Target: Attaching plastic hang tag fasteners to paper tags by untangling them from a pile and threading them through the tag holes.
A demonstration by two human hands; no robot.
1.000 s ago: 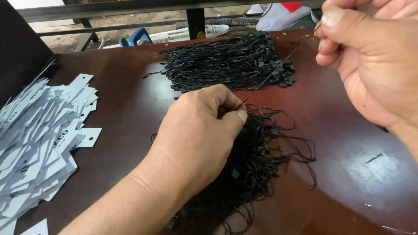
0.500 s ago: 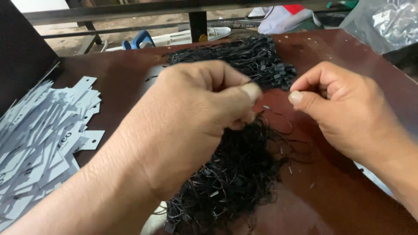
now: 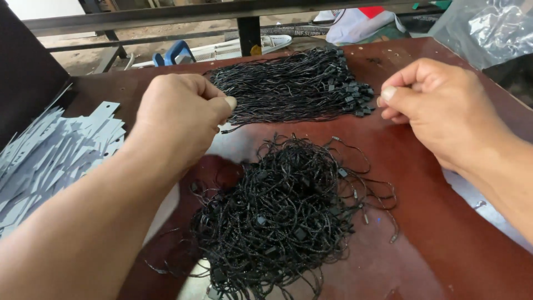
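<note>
1. We see the left hand raised above the near-left part of the brown desk, its grip closed into a fist with thumb pressed to forefinger; whether a black string sits in that pinch we cannot tell.
2. The right hand hovers on the right, level with the left, its grip likewise closed thumb to finger, and we cannot tell what, if anything, it pinches (a thin string would be lost against the dark piles).
3. The loose tangle of black strings lies near the middle of the desk, below and between both hands; the tidy bundle of straightened strings lies farther off, its little black end pieces turned to the right.
4. To do this well, we judge one string should be drawn taut between both pinches, kept clear of the tangle so no neighbours lift with it, and its end piece matched to those of the far bundle.
5. At the left edge a heap of pale grey paper tags lies fanned out: long narrow rectangles, some with a punched hole at one end.
6. At the far right corner lies a crumpled clear plastic bag; beyond the desk sits a white, red and green sack.
</note>
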